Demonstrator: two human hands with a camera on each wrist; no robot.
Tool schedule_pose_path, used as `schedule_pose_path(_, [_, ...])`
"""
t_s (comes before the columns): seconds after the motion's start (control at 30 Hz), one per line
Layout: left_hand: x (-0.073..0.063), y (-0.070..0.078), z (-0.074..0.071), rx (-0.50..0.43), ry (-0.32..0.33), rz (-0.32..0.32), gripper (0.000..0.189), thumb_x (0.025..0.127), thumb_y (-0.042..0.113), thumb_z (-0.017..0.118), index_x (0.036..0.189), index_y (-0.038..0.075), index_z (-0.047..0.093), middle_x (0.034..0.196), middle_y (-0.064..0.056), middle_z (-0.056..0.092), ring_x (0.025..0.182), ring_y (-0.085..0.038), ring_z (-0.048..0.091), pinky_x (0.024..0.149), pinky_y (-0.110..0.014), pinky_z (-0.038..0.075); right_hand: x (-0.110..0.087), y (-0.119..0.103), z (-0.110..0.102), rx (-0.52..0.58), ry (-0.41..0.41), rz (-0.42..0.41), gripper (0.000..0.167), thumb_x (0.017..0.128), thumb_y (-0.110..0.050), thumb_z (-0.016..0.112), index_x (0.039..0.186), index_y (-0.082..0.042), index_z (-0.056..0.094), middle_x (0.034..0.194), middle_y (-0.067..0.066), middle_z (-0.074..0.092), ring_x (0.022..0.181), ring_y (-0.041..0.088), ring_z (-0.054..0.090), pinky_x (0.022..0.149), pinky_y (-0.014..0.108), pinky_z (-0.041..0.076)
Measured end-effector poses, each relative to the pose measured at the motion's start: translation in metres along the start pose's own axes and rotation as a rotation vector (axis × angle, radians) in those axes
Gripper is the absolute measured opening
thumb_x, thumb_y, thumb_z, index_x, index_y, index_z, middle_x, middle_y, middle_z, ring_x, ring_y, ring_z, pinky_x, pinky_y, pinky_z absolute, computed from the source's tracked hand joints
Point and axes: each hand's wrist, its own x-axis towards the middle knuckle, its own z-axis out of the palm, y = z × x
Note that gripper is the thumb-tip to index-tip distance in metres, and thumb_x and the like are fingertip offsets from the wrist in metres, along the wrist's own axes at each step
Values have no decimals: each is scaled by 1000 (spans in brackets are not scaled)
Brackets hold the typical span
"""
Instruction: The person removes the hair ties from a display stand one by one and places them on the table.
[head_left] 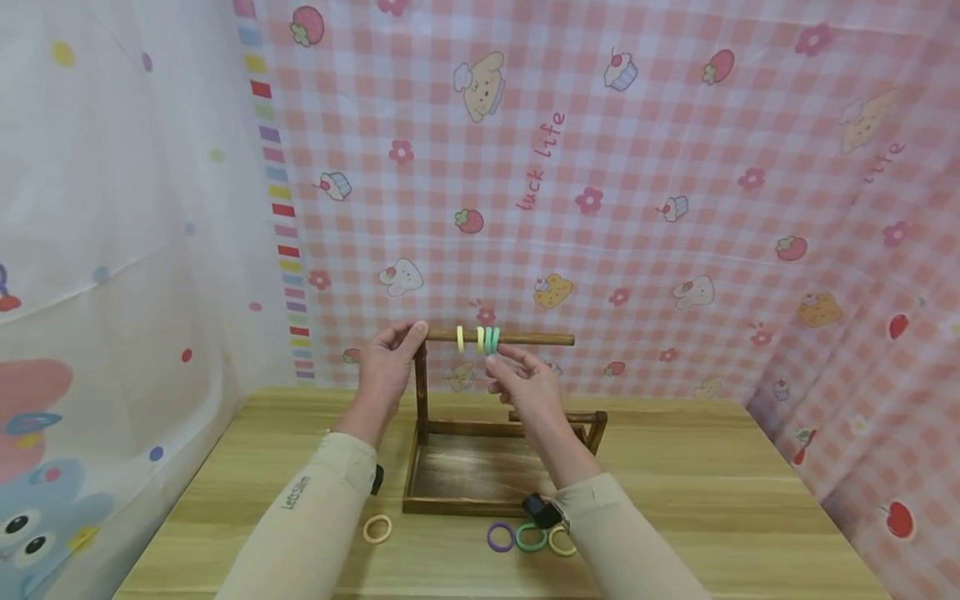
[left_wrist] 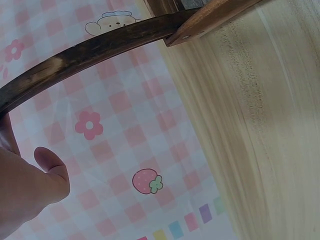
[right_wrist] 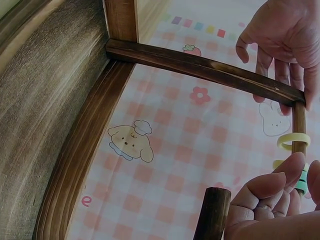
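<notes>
A brown wooden rack with a tray base (head_left: 480, 506) stands on the table. From its tall post (head_left: 422, 392) a round rod (head_left: 540, 339) runs sideways. On the rod hang a pale yellow ring (head_left: 460, 339), a second yellow ring (head_left: 480, 339) and two green rings (head_left: 496, 339), side by side. My left hand (head_left: 390, 358) grips the corner where post and rod meet, thumb on top. With thumb and fingers, my right hand (head_left: 527, 383) pinches at the green rings from below; in the right wrist view its fingers partly hide the green rings (right_wrist: 301, 186).
On the table before the rack lie an orange-yellow ring (head_left: 377, 529), a purple ring (head_left: 500, 537), a green ring (head_left: 531, 537) and a yellow ring (head_left: 561, 542) partly behind the right sleeve. A lower rod (right_wrist: 212, 215) juts out below my right hand. Printed cloth (head_left: 645, 275) hangs behind.
</notes>
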Motion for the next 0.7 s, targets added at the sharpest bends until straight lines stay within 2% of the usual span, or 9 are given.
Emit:
schedule_pose_path(0.2, [1, 0, 0, 11, 0, 4, 36, 103, 42, 73, 125, 14, 76, 103, 8, 75, 97, -12, 67, 92, -29, 54, 3, -1, 2, -25, -2, -4, 42, 103, -29, 75, 141, -15, 68, 117, 10, 81, 78, 11, 72, 73, 27, 54])
schedule_pose_path(0.43, [0, 0, 0, -3, -1, 11, 36, 103, 40, 74, 125, 11, 76, 105, 5, 77, 95, -11, 68, 91, -28, 55, 8, 2, 3, -77, 6, 8, 43, 101, -32, 77, 141, -17, 68, 126, 15, 78, 77, 10, 73, 73, 27, 54])
schedule_pose_path(0.63, [1, -1, 0, 2, 2, 7, 39, 103, 41, 73, 127, 11, 75, 110, 2, 78, 95, -9, 68, 93, -29, 54, 10, 4, 6, -110, 31, -6, 40, 99, -34, 80, 135, -19, 72, 115, 8, 81, 77, 12, 75, 71, 28, 54])
schedule_pose_path(0.7, [1, -1, 0, 5, 4, 10, 37, 103, 39, 73, 127, 11, 75, 110, 2, 78, 95, -9, 68, 93, -30, 54, 10, 4, 7, -130, 40, -19, 38, 98, -35, 80, 133, -19, 74, 113, 7, 81, 78, 14, 76, 74, 30, 58])
